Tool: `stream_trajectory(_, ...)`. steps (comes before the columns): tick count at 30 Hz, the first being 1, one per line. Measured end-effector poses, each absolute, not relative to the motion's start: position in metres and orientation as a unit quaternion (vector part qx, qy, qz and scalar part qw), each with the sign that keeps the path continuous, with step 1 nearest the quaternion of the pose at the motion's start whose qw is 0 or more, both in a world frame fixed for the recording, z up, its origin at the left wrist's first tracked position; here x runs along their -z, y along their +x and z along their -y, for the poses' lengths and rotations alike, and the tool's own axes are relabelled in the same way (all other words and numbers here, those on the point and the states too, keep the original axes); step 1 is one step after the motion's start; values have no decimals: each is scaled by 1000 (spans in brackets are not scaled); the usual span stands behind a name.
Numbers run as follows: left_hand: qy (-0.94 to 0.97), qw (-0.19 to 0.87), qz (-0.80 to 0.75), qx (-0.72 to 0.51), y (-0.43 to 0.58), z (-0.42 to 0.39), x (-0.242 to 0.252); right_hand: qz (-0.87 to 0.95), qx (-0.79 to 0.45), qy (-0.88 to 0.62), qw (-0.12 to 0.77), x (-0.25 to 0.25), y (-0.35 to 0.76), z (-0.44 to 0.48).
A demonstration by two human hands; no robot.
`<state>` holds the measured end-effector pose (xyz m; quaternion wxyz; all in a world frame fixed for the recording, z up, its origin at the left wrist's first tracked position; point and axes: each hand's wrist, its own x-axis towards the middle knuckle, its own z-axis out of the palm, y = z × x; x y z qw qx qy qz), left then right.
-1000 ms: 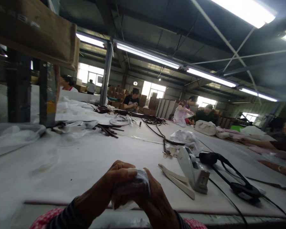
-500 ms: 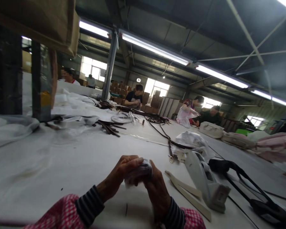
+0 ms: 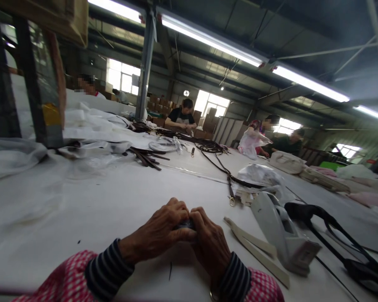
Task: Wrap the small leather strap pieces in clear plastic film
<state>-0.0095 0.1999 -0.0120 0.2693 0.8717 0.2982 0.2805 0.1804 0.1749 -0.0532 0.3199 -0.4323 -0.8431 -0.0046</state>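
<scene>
1. A small film-wrapped bundle (image 3: 185, 224) is held between both hands at the near side of the table (image 3: 113, 201); only a greyish sliver of it is left showing. Whether its underside is resting on the table cannot be told.
2. Compared with the moments before, far more of the bundle has been covered: its dark, glossy side was exposed then and is now hidden behind the fingers.
3. The bundle is gripped by the left hand (image 3: 160, 230), with the thumb laid along its near edge and the knuckles raised above.
4. It is also gripped by the right hand (image 3: 209, 239), whose fingers are curled over the other end, close against the left.
5. By judgement, the wrapping is being pressed or tucked by a firmer, closer grip; whether the film has been closed cannot be seen.
6. Just beside the right hand, two pale strips (image 3: 261, 256) are laid, with a grey tape dispenser (image 3: 285, 237) beyond them, both untouched.
7. Farther out, a dark strap (image 3: 229, 182) with a metal clip and a clear plastic bag (image 3: 261, 174) are seen.
</scene>
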Motion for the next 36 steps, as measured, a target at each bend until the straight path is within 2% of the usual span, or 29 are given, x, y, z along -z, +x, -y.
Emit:
stream_trajectory(6,919,118,-279,-251,-22,-216,22,860,-157,-380,302,45,190,-178)
stream_trajectory(10,918,144,-247,-273,-29,-224,26,866,-186,-356,299,41,196,-183)
stream_trajectory(16,907,194,-257,-271,-41,-223,19,897,-91,-384,201,28,203,-194)
stream_trajectory(22,910,199,-270,-242,-39,-219,12,841,-198,-388,320,44,195,-212)
stream_trajectory(25,912,163,-294,-237,-29,-218,17,820,-229,-380,360,53,190,-214)
stream_trajectory(29,920,100,-299,-232,-18,-219,27,824,-215,-380,362,54,189,-213)
stream_trajectory(36,919,131,-269,-256,-24,-220,23,852,-187,-378,311,42,202,-207)
